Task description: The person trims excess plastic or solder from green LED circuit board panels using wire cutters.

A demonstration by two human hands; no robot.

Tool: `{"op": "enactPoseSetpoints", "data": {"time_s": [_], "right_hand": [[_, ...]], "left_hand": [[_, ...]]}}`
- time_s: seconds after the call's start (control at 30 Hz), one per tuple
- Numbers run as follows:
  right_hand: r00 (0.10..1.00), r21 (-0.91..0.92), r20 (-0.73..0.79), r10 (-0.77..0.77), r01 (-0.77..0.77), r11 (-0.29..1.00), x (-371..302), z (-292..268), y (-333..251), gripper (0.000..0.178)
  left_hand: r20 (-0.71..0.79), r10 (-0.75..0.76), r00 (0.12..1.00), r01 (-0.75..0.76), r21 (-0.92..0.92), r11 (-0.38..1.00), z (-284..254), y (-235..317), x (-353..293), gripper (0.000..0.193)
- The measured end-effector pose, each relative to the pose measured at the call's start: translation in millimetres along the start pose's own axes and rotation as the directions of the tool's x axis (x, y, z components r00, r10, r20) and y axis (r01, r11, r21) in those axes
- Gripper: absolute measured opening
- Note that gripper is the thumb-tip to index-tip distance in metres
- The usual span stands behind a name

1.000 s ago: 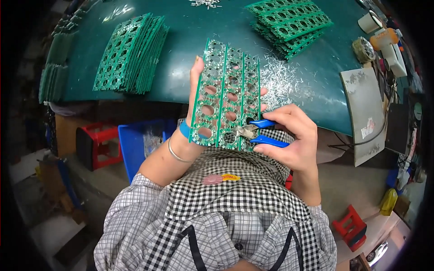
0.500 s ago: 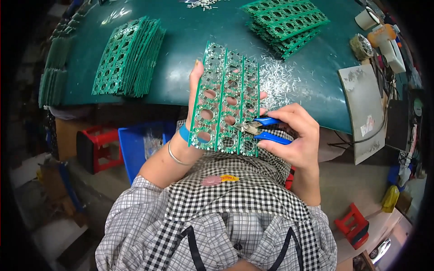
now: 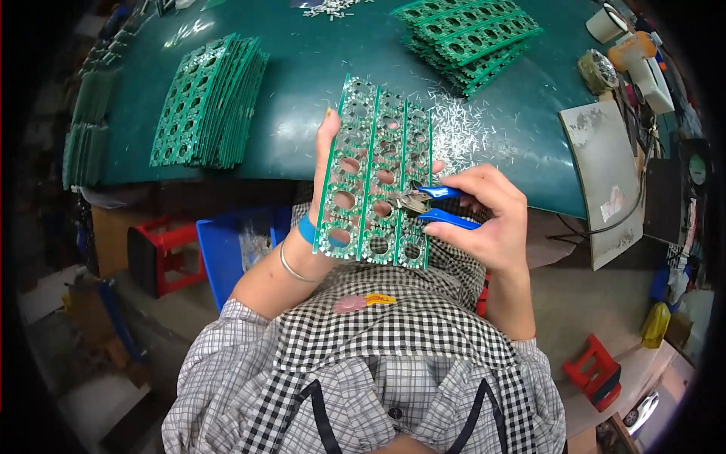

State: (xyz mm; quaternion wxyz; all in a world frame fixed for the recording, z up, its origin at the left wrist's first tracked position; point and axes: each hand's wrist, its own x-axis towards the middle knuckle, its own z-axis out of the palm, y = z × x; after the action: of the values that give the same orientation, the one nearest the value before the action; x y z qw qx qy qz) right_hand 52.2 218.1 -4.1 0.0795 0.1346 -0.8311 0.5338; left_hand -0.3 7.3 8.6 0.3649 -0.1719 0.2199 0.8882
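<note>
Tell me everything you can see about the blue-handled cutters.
The cutters are a small hand tool with two glossy blue grips, seemingly plastic, and a silvery metal head. The right hand holds them, thumb on the lower grip and fingers at the upper, with the grips spread apart. The head points left, over the lower half of the green board panel. Whether the blades are closed or touching it can't be told.

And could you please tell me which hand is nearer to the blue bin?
The left. The left hand, supporting the circuit board panel, is up and to the right of the blue bin in the picture; the right hand, gripping the blue-handled cutters, is farther right.
</note>
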Motion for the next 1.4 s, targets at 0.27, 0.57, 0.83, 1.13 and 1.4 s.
{"op": "enactPoseSetpoints", "data": {"time_s": [0.27, 0.57, 0.83, 1.13, 1.4], "right_hand": [[0.995, 0.007, -0.011, -0.098, 0.098, 0.995, 3.0, 3.3, -0.6, 0.053], [0.998, 0.018, -0.005, 0.060, -0.060, 0.998, -4.9, -6.2, 3.8, 0.052], [0.996, 0.003, -0.046, -0.083, 0.083, 0.997, 1.6, -1.5, 4.5, 0.050], [0.999, -0.044, -0.012, 0.030, -0.031, 0.999, -2.3, -9.2, 2.9, 0.049], [0.993, -0.054, -0.099, -0.063, 0.058, 0.997, 4.9, -0.9, 10.3, 0.050]], "left_hand": [[0.041, -0.026, 0.999, 0.026, -0.012, 1.000, -15.4, 0.9, 1.3, 0.090], [-0.015, -0.019, 1.000, 0.019, -0.014, 1.000, 0.2, -3.9, -0.2, 0.091], [-0.160, 0.021, 0.987, 0.001, 0.140, 0.990, -1.8, -4.1, -0.1, 0.090], [-0.155, -0.041, 0.987, 0.061, 0.124, 0.990, -9.1, -0.9, -0.2, 0.084], [-0.153, 0.013, 0.988, 0.015, 0.181, 0.983, -2.5, -7.3, 0.0, 0.083]]}}
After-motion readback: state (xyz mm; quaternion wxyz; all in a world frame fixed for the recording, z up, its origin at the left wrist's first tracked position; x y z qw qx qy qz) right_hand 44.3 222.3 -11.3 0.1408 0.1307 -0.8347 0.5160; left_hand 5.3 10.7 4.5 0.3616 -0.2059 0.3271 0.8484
